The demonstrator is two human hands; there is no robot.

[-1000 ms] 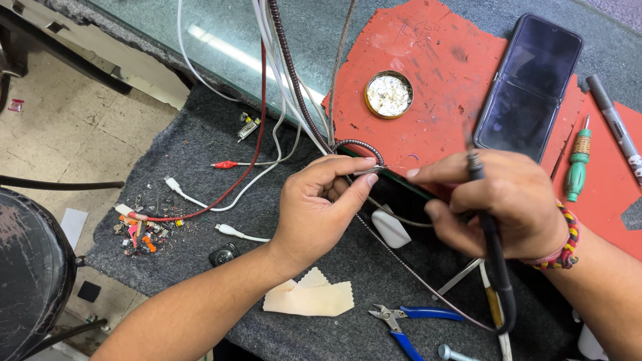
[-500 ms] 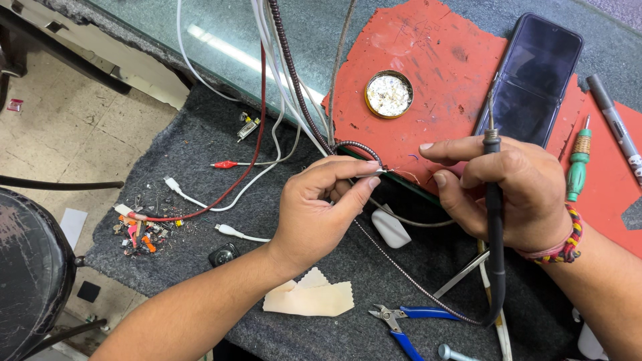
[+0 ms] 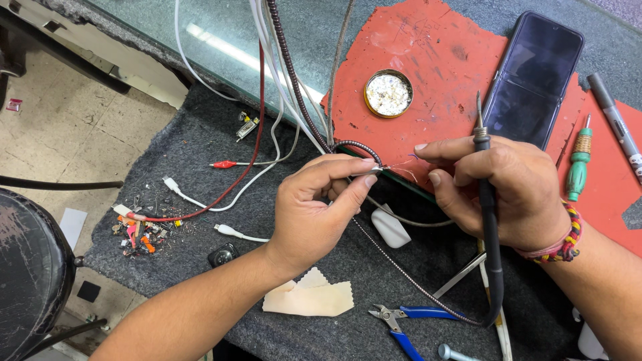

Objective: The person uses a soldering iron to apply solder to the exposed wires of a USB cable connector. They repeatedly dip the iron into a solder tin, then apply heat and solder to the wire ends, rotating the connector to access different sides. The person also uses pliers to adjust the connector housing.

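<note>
Nearest us, blue-handled cutters [image 3: 401, 321] and a pale wavy-edged sponge piece [image 3: 309, 299] lie unused on the grey felt mat [image 3: 200, 154]. Our left hand [image 3: 314, 214] pinches the stripped end of the braided cable [image 3: 371, 170] between thumb and forefinger, held just over the mat's edge. Our right hand [image 3: 501, 194] is closed around the soldering iron [image 3: 486, 200], tip up and apart from the wires, while its fingertips tease fine loose strands [image 3: 404, 167]. So we judge the stripping done, the joint not yet soldered. Beyond sit the red work pad [image 3: 414, 40], a round flux tin [image 3: 388, 93], a dark folding phone [image 3: 535, 73] and a green screwdriver [image 3: 579, 160]. Wire scraps [image 3: 137, 230] lie far left.
</note>
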